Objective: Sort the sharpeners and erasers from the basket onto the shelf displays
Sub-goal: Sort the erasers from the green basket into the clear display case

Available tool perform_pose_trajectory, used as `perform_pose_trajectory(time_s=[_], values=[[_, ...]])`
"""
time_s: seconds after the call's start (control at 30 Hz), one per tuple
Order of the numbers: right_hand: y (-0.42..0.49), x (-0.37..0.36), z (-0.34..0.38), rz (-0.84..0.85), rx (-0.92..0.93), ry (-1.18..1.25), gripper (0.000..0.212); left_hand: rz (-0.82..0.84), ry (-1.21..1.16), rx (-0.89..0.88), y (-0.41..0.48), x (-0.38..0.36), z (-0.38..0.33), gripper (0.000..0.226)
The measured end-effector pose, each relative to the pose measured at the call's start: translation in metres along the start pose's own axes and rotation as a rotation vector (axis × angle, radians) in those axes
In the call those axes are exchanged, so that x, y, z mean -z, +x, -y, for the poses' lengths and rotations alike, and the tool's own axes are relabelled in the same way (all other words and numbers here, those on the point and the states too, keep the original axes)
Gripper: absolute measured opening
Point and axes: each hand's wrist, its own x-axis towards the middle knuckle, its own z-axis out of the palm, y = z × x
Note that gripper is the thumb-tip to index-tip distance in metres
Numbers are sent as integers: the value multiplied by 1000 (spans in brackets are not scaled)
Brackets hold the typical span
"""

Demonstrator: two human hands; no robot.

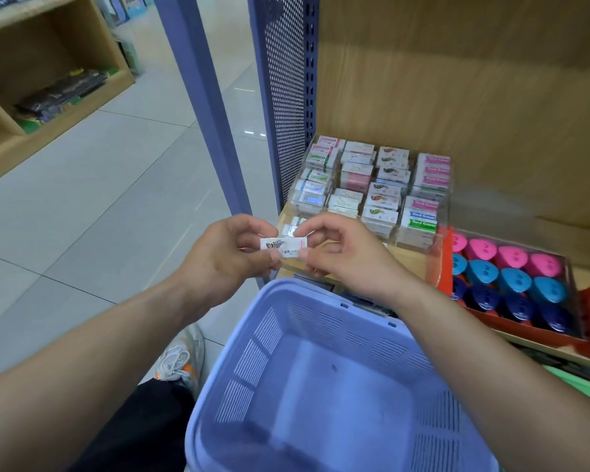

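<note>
A small white eraser (284, 247) in a printed sleeve is held between both hands, above the far rim of the blue basket (276, 338). My left hand (223, 255) pinches its left end and my right hand (346, 255) pinches its right end. The basket's inside shows nothing in it. Just behind the hands, a clear tiered eraser display (372, 189) stands on the wooden shelf, filled with several rows of boxed erasers. To its right a red tray of sharpeners (511, 284) holds pink, light blue and dark blue ones.
A blue perforated shelf upright (283, 97) and a blue post (198, 97) rise left of the display. A wooden back panel (457, 80) closes the shelf behind. Tiled floor lies to the left, with another wooden shelf unit (31, 97) beyond. My shoe (181, 356) is beside the basket.
</note>
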Motion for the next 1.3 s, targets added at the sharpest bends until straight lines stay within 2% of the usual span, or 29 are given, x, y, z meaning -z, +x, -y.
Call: perform_pose_trajectory(time_s=[0.27,0.33,0.43,0.53,0.6,0.7,0.8,0.93,1.03,1.3], values=[[-20,20,-25,-67,-108,-57,16,-8,98,-31,3,-41,6,21],[-27,34,-35,-88,-120,-122,16,30,228,-76,7,-51,11,20],[-37,60,-46,-183,-147,-240,14,101,542,-184,14,-60,13,21],[-33,88,-57,-369,-143,-338,13,138,766,-218,23,-69,9,40],[-21,101,-64,-436,-122,-440,12,176,869,-207,29,-76,7,53],[1,109,-71,-402,-119,-625,10,281,1003,-148,35,-86,9,68],[17,110,-77,-357,-96,-732,10,354,1086,-115,40,-91,13,73],[26,114,-84,-206,-110,-843,8,320,1009,-108,46,-90,14,70],[25,117,-84,-113,-110,-955,18,301,993,-104,48,-85,16,71],[23,110,-79,5,-131,-1145,25,372,1037,-105,49,-80,23,75]])
